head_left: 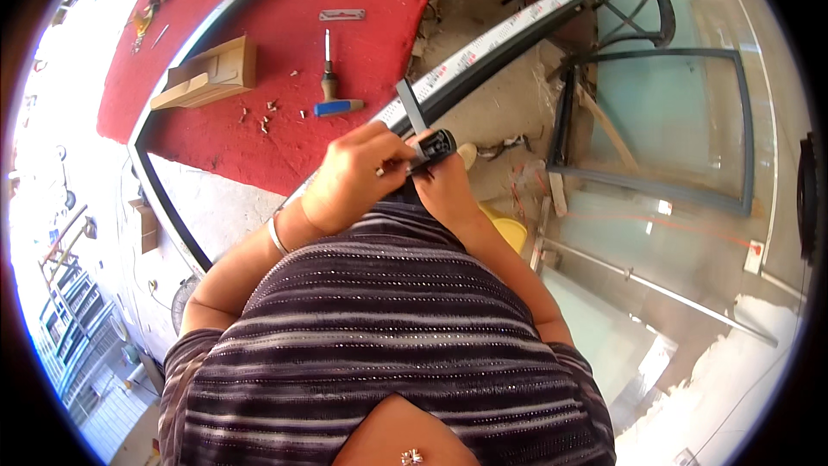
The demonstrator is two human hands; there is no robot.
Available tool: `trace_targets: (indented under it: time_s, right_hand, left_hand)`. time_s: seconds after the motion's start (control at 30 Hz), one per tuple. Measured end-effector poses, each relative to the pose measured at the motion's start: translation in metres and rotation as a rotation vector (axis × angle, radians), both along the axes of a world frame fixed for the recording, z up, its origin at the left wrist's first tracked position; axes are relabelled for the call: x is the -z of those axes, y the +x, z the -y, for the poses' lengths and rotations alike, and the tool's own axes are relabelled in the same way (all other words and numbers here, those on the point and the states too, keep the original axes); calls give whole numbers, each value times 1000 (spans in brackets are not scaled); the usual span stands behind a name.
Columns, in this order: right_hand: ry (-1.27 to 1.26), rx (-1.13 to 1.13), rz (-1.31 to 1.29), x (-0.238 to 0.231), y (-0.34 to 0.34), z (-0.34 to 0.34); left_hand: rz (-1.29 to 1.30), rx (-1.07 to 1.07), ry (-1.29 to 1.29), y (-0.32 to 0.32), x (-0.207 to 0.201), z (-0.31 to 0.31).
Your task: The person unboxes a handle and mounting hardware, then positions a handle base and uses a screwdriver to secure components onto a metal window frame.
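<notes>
Between both hands, black fitting (pixel 434 148) lies angled up-right

Held a small black fitting (pixel 434 146) between both hands at chest height: left hand (pixel 354 177) pinching it from the left, right hand (pixel 446 185) gripping from below. Stood over a red cloth (pixel 285 95) bearing a hammer (pixel 329 86), a cardboard box (pixel 210 75) and a metal plate (pixel 341 15). Showed a grey window frame (pixel 664 125) to the right.
</notes>
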State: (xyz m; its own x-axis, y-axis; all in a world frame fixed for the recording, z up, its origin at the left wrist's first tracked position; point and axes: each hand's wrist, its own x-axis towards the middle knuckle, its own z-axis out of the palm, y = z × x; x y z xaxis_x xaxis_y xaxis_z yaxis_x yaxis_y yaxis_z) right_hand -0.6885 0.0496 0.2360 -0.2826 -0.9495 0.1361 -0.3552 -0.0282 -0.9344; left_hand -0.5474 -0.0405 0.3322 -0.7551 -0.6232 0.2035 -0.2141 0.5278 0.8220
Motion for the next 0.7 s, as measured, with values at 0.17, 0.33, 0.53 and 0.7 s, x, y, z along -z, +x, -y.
trace_targets:
  time_s: [0.17,0.33,0.53,0.7]
  right_hand:
    - [38,33,-50,10,2,-5]
    - [148,65,-144,9,0,2]
    - [192,76,-173,4,4,10]
    - [175,55,-75,-7,6,16]
  left_hand:
    - [-29,44,-71,3,12,-4]
    - [9,2,-97,1,13,-1]
    - [-24,-73,-85,0,14,6]
    - [-40,-133,11,0,10,7]
